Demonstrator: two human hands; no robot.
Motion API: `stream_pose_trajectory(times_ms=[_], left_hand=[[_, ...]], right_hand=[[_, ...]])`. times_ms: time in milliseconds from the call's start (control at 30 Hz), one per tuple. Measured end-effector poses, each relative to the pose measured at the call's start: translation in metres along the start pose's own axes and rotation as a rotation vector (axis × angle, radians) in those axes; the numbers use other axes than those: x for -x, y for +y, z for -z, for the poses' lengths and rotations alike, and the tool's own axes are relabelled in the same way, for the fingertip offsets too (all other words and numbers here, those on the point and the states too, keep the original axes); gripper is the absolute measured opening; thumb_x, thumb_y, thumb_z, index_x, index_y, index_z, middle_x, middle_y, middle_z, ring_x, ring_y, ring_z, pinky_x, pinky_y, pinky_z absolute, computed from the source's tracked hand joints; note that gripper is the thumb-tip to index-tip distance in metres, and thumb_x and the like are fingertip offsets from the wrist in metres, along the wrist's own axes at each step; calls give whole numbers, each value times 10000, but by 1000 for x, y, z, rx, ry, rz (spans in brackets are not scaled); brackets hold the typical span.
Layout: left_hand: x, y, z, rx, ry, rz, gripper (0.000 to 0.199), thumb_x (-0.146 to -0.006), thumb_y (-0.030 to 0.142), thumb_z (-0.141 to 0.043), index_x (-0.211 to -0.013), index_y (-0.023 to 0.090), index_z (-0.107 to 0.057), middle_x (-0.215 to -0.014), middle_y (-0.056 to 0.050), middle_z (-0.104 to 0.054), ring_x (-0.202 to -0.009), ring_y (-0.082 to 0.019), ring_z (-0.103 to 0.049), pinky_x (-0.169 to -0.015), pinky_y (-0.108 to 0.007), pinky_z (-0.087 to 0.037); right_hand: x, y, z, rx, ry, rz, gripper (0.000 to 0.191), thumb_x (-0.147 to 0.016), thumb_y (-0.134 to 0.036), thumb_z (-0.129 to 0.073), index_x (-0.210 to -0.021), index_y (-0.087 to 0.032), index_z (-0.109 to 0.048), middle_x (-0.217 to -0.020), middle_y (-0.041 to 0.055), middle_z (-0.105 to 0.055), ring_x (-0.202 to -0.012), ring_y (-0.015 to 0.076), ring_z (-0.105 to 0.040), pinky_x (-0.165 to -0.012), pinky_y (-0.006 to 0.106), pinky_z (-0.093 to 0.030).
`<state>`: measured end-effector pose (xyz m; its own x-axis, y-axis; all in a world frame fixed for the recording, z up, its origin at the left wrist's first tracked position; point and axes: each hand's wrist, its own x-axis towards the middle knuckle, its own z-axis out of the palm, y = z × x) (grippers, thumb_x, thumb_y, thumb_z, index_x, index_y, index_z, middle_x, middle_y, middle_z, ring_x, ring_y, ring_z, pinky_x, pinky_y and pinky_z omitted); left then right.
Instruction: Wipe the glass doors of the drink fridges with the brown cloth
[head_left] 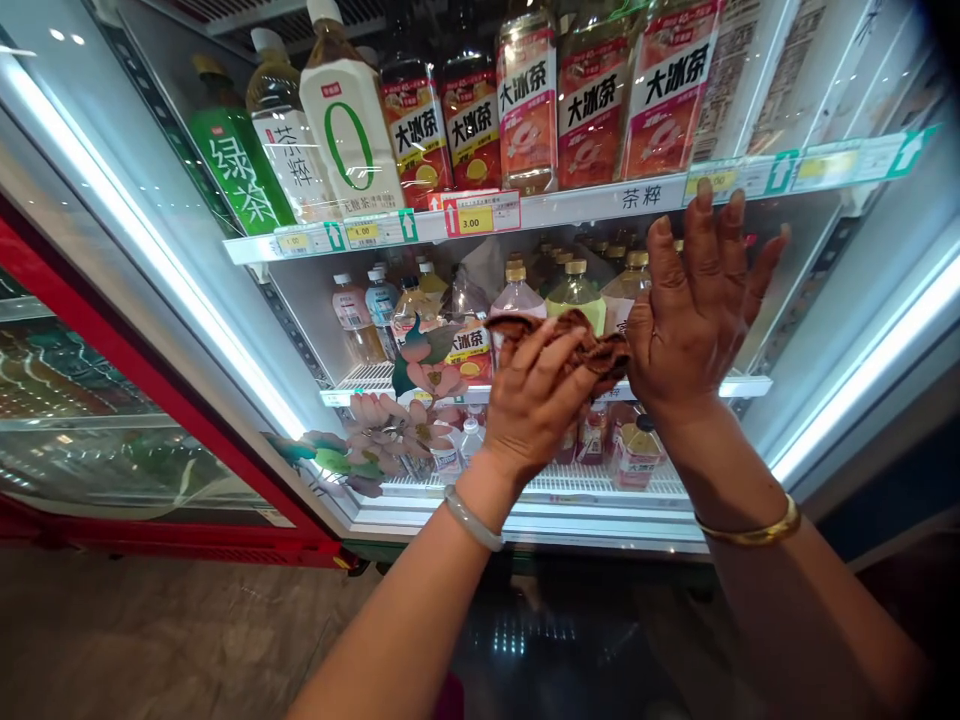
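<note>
My left hand is closed over a crumpled brown cloth, part of which sticks out past the fingers. Both are in front of the middle shelf of a lit drinks fridge, at what looks like its glass door; a flower decal marks the pane to the left. My right hand is raised beside the cloth, holding nothing, with its fingers stretched apart and pointing up. It seems to lie against the glass, near the upper shelf's price strip. Behind the cloth, several bottles are partly hidden.
Large tea bottles line the upper shelf, and smaller drinks stand on the lowest rack. A red-framed cooler adjoins on the left. Bright light strips run along both sides. Brown floor lies below.
</note>
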<state>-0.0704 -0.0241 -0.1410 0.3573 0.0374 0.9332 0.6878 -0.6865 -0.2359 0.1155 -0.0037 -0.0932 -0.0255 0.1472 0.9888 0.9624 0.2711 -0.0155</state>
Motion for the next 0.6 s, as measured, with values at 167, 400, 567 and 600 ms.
stream_pose_trajectory(times_ms=[167,400,567,600], left_hand=[[-30,-36,30,-177,214,323,426,-870,275,-669,-1293,262,-620,-1517,-93,-544,-1504,-302,-417,-1274,-521,-289],[-4,-6,2,-186,192,116,387,-887,236,-637,-1274,249,-621,-1406,-115,-628,-1475,-303,-471,-1203,-501,-412],[-1,8,-6,-66,51,-13,390,-917,274,-703,-1297,283,-620,-1384,-100,-664,-1471,-265,-481,-1201,-446,-411],[-7,4,-2,-75,65,17,404,-907,251,-699,-1301,281,-617,-1411,-102,-645,-1477,-270,-471,-1212,-455,-395]], right_hand=[[2,2,-2,8,61,74,615,-1016,-313,-384,-1627,-321,-310,-1698,26,-323,-1621,238,-208,-1330,586,-126],[2,0,-1,-27,52,41,598,-1011,-299,-381,-1607,-325,-343,-1687,36,-350,-1618,239,-219,-1331,607,-133],[3,1,-2,4,96,81,644,-997,-281,-429,-1625,-339,-297,-1682,24,-360,-1615,216,-222,-1335,577,-162],[3,1,-2,1,100,89,644,-992,-275,-444,-1621,-319,-315,-1679,39,-369,-1615,225,-226,-1331,585,-163]])
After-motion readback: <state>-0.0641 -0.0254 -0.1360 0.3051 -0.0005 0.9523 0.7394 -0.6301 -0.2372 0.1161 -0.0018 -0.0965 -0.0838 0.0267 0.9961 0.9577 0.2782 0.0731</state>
